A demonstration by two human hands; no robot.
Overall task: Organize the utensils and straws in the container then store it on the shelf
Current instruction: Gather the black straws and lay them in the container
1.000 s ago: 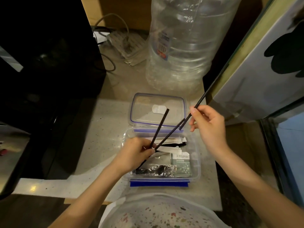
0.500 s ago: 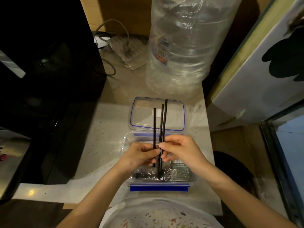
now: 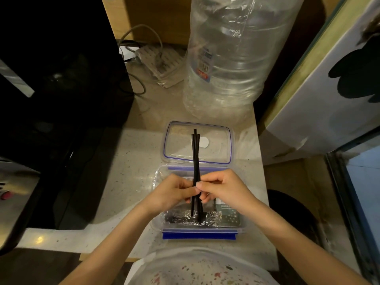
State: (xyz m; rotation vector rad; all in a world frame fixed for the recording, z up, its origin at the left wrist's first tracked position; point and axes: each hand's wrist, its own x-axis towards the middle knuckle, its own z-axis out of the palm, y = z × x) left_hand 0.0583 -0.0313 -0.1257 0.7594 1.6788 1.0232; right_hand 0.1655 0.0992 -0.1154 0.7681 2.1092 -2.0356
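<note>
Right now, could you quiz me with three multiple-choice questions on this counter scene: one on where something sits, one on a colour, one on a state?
1. Where is the container's lid?
A. Snapped onto the container
B. Lying flat just beyond the container, in front of the big clear bottle
C. Under the bottle

2. What colour are the straws in the hands?
A. Black
B. White
C. Red

3. How are the straws held?
A. Lying loose on the counter
B. In the left hand alone
C. Bunched together, pinched by the left hand and the right hand, lower ends down in the container

Answers:
1 B: the lid lies flat past the container's far edge, and the container is open.
2 A: all the sticks look black.
3 C: fingers of both hands meet around the bundle above the open container.
</note>
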